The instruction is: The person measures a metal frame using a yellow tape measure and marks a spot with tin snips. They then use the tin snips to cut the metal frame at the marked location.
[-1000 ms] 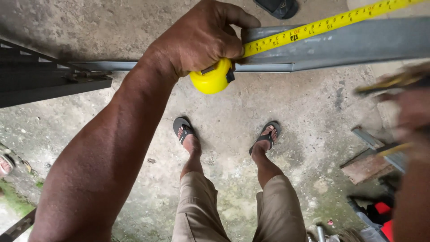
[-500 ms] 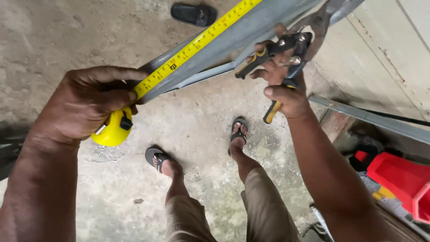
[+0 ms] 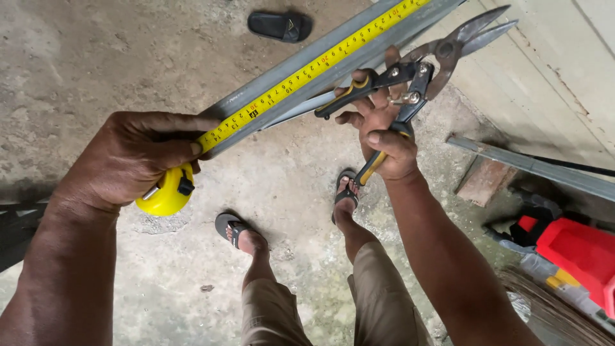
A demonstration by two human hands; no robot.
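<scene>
Yellow tape measure under left hand (blade along metal strip).

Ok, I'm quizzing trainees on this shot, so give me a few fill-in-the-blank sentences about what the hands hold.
1. The left hand grips a tape measure whose case is ____.
2. The right hand holds a pair of ____.
3. The tape lies along a grey metal ____.
4. Both feet wear ____.

Missing words: yellow; snips; channel; sandals
</scene>
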